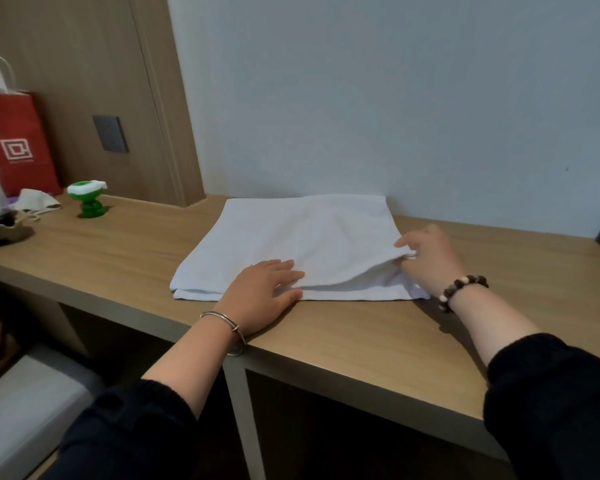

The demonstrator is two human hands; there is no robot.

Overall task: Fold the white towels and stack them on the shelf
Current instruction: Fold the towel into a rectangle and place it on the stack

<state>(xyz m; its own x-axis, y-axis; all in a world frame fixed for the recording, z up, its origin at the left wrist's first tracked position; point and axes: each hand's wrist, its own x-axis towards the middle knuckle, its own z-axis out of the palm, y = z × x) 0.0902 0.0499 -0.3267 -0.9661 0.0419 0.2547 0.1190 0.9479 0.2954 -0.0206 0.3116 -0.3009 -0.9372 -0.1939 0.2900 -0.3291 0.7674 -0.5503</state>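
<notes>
Left hand [260, 292] presses towel [291, 233], right hand [430, 261] pinches it; green toy [85, 199] well left.

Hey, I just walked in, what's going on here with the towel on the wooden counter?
A person is folding a white towel on the wooden counter. The towel already lies in flat layers against the wall. The left hand presses flat on its near edge, while the right hand pinches the upper layer at the right side, lifting it slightly. A red paper bag stands off to the left.
</notes>
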